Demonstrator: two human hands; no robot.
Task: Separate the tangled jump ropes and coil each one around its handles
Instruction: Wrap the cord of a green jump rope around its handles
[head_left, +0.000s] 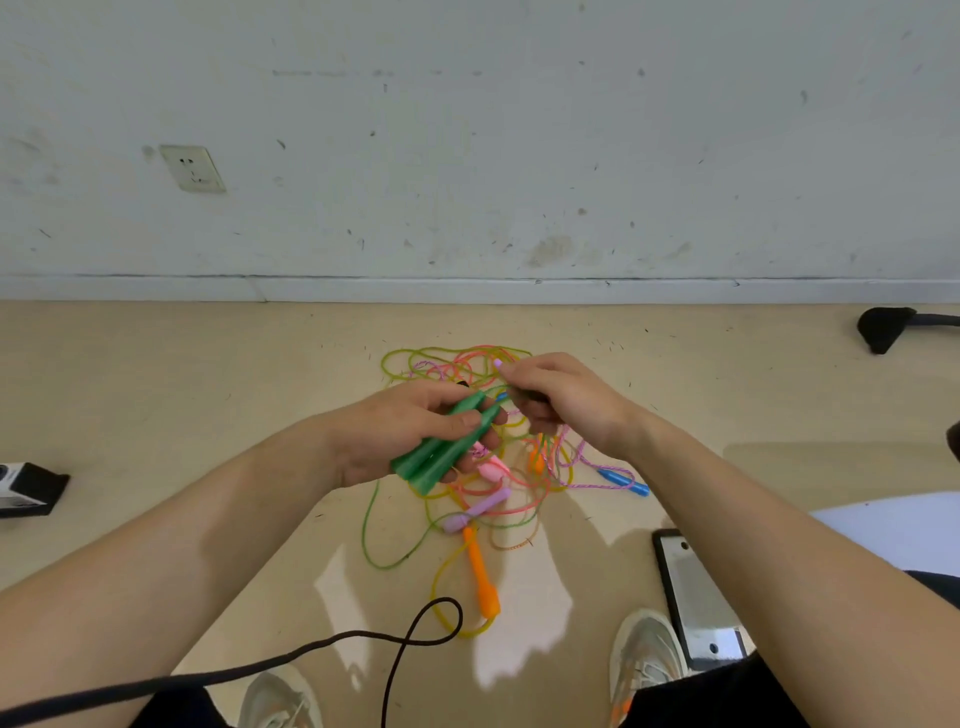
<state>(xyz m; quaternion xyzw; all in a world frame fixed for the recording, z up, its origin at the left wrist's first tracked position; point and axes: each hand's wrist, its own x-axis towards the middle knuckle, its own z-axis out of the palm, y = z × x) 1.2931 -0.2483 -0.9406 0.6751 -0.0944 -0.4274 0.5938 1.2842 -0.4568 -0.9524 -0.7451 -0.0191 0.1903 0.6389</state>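
Left hand (410, 431) grips two green plastic handles (447, 452). Right hand (563, 400) apparently pinches their thin green cord (365, 519). Hard pulling may tighten the multicoloured rope tangle (511, 501) on the floor.

Head view, looking forward-down, close over floor (156, 415).

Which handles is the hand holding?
The green handles, both gripped in the left hand. The orange, pink, purple and blue handles lie on the floor.
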